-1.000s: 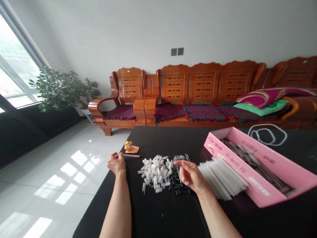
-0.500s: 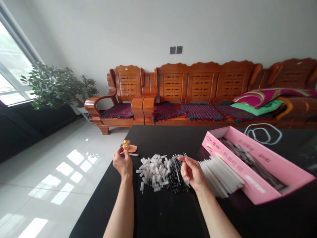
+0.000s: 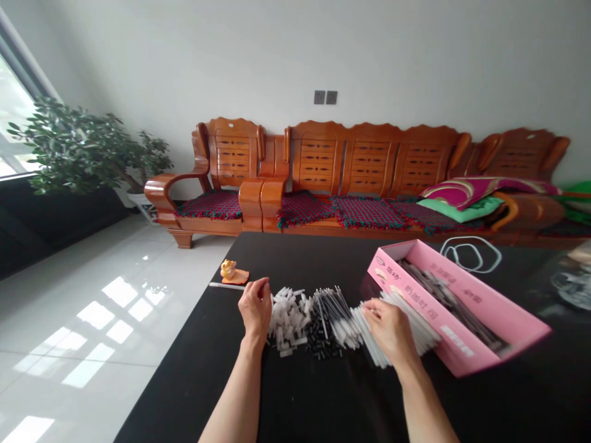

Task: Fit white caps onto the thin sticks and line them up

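My left hand [image 3: 255,307] is at the left edge of a pile of white plastic caps [image 3: 290,323], its fingers curled together. Whatever they may hold is hidden. My right hand [image 3: 390,329] lies over a row of white plastic tubes [image 3: 422,323], thumb and fingers pinched at the upper end of a tube. Between my hands are small black plugs [image 3: 323,341] and a fan of thin grey refills [image 3: 339,314] with whitish lower ends. One slim white stick [image 3: 226,285] lies by a yellow figurine [image 3: 228,269] on an orange base.
A pink box [image 3: 462,314] holding dark grey sticks stands at the right of the black table [image 3: 221,381]. Behind it lies a looped white cord [image 3: 473,255]. A clear plastic bag [image 3: 575,286] is at the far right. Wooden sofas [image 3: 318,160] line the wall beyond.
My left hand has moved right, from the figurine to the white caps, and the white stick stays behind. My right hand has moved right, from the grey refills onto the white tubes.
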Demonstrator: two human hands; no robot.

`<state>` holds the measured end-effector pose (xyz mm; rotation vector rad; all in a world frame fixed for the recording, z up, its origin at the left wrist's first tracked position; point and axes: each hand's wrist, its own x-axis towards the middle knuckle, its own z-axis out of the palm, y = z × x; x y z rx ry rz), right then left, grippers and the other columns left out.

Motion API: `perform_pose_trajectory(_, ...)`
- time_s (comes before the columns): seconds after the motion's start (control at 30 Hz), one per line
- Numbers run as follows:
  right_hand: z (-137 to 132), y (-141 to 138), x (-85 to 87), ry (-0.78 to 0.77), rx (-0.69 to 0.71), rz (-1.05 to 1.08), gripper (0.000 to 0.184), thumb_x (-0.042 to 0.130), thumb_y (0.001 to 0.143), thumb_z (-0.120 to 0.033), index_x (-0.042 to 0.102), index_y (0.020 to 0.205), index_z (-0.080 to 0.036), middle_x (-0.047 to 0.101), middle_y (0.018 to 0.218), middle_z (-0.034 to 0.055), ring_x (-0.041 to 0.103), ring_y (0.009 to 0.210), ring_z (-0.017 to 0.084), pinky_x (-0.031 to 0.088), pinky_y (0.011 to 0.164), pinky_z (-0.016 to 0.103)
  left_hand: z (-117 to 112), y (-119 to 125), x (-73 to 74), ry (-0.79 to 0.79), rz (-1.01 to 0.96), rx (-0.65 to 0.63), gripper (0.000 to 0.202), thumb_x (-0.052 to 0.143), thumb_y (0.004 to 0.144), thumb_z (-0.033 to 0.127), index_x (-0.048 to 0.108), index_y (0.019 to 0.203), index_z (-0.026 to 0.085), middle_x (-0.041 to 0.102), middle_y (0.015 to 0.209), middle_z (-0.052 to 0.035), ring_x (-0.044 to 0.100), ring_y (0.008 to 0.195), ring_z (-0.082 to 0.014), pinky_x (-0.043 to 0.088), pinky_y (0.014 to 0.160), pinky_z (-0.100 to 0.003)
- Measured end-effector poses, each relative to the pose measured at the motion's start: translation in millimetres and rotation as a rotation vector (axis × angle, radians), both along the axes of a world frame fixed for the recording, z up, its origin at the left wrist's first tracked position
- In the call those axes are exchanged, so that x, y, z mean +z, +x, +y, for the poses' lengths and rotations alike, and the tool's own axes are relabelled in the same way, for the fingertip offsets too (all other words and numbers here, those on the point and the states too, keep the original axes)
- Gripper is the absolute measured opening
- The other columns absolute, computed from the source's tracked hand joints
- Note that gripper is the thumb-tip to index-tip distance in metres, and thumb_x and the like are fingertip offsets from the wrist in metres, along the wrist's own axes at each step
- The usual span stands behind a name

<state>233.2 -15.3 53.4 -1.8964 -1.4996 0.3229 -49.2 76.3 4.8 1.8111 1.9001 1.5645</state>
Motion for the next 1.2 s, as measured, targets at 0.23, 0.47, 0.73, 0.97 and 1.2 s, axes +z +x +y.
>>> perform_pose_trajectory(0.23, -24.6, -7.5, -25.3, -0.294, -0.018, -0.543, 0.007, 0.063, 0.080, -0.026, 0.062, 0.079, -0.020, 0.070, 0.073, 0.0088, 0.067, 0.072, 0.026, 0.034, 0.057, 0.031, -0.4, 0.9, -0.9, 0.021, -0.021, 0.001, 0.023, 0.051, 0.087, 0.028, 0.072, 0.092, 0.019, 0.068, 0.082, -0.0029, 0.061, 0.069, -0.0148, 0.044, 0.071, -0.025)
perform_pose_trajectory(0.47, -28.6, -12.5, -27.6, -0.325, 0.002, -0.617, 0.009, 0.060, 0.084, -0.022, 0.062, 0.089, -0.014, 0.071, 0.083, 0.0135, 0.069, 0.080, 0.027, 0.039, 0.063, 0.031, -6.7, 4.9, 8.3, 0.040, -0.051, -0.055, 0.023, 0.051, 0.088, 0.029, 0.071, 0.093, 0.019, 0.066, 0.079, -0.0025, 0.060, 0.067, -0.0142, 0.045, 0.071, -0.025)
perform_pose_trajectory(0.73, -26.7, -20.5, -17.7, -0.307, 0.060, -0.691, 0.021, 0.045, 0.087, -0.011, 0.066, 0.086, -0.014, 0.072, 0.086, 0.0145, 0.068, 0.085, 0.026, 0.040, 0.067, 0.030, -51.1, 52.8, 15.5, -0.138, 0.002, -0.357, 0.023, 0.048, 0.089, 0.023, 0.070, 0.091, 0.020, 0.065, 0.083, -0.0046, 0.060, 0.071, -0.0147, 0.045, 0.069, -0.024)
perform_pose_trajectory(0.97, -19.0, -14.2, -12.1, -0.267, 0.026, -0.422, 0.018, 0.049, 0.080, -0.020, 0.063, 0.068, -0.019, 0.072, 0.075, 0.0123, 0.067, 0.074, 0.024, 0.038, 0.060, 0.028, -81.7, 81.6, -2.5, -0.307, 0.027, -0.428, 0.023, 0.048, 0.089, 0.023, 0.071, 0.092, 0.021, 0.068, 0.087, -0.0060, 0.063, 0.078, -0.0156, 0.045, 0.073, -0.024)
perform_pose_trajectory(1.2, -30.1, -24.4, -22.8, -0.135, 0.194, 0.024, 0.023, 0.043, 0.082, -0.024, 0.048, 0.059, -0.023, 0.058, 0.049, 0.0002, 0.060, 0.053, 0.017, 0.038, 0.053, 0.025, -53.3, 102.7, 11.1, -0.563, 0.256, -0.319, 0.020, 0.059, 0.084, 0.032, 0.071, 0.086, 0.016, 0.071, 0.083, -0.0099, 0.065, 0.081, -0.0198, 0.043, 0.072, -0.027)
